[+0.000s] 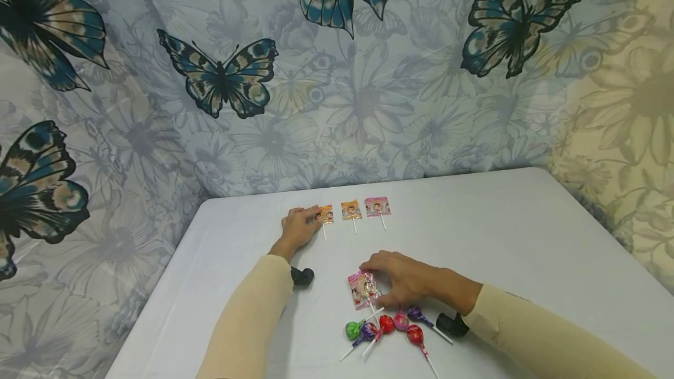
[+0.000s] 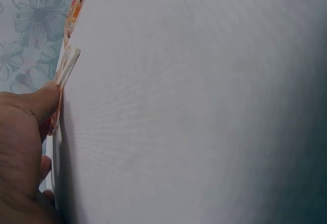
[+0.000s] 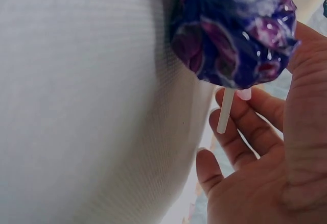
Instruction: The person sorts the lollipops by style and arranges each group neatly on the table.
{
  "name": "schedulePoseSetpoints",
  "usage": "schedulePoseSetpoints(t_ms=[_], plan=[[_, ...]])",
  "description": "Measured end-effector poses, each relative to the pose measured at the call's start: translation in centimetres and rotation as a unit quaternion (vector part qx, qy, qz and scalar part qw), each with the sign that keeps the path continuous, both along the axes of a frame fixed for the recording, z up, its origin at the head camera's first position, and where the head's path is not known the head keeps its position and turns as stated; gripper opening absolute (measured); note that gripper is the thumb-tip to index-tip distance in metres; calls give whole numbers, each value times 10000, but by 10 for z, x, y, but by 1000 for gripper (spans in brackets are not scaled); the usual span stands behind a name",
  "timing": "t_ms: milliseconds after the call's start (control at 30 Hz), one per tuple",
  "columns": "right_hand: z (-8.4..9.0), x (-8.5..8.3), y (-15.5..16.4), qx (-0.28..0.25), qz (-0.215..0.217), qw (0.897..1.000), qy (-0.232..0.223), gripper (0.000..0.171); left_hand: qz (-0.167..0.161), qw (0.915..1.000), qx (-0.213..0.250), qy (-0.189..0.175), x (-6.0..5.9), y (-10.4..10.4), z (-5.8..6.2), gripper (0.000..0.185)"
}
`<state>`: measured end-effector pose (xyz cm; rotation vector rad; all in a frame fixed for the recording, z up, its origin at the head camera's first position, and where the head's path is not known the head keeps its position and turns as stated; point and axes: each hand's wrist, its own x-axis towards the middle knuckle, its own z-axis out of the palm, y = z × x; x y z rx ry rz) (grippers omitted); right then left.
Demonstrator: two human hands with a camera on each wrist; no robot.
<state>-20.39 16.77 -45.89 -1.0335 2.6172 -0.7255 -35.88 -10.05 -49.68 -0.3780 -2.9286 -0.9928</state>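
Observation:
In the head view my left hand (image 1: pixel 301 228) is at the far side of the table, pinching the edge of an orange-wrapped flat lollipop (image 1: pixel 327 214). Its thumb lies over the wrapper by the white stick (image 2: pixel 69 67) in the left wrist view. My right hand (image 1: pixel 408 278) curves beside a pink-wrapped flat lollipop (image 1: pixel 363 289), thumb and forefinger spread at its right side and top corner. A purple round lollipop (image 3: pixel 235 32) fills the near part of the right wrist view, in front of the loosely bent fingers (image 3: pixel 237 140).
Another orange lollipop (image 1: pixel 351 210) and a pink one (image 1: pixel 378 206) continue the far row. Nearer lie round lollipops in a cluster, among them a green one (image 1: pixel 353 330) and a red one (image 1: pixel 415 334). Butterfly-patterned cloth (image 1: pixel 368 104) hangs behind the white table (image 1: pixel 474 227).

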Motion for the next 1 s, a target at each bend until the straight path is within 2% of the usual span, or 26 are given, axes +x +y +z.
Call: schedulePoseSetpoints(t_ms=[300, 567, 867, 1000], plan=[[-1, -2, -1, 68, 52, 10000, 32, 73, -28, 10000, -34, 68, 0, 0, -1, 39], [-1, 0, -3, 211, -2, 9998, 67, 69, 0, 9999, -122, 92, 2, 0, 1, 39], [-4, -1, -4, 475, 176, 9971, 573, 69, -16, 9999, -42, 110, 2, 0, 1, 39], [-3, -2, -6, 610, 149, 9967, 516, 67, -26, 9999, -34, 125, 2, 0, 1, 39]])
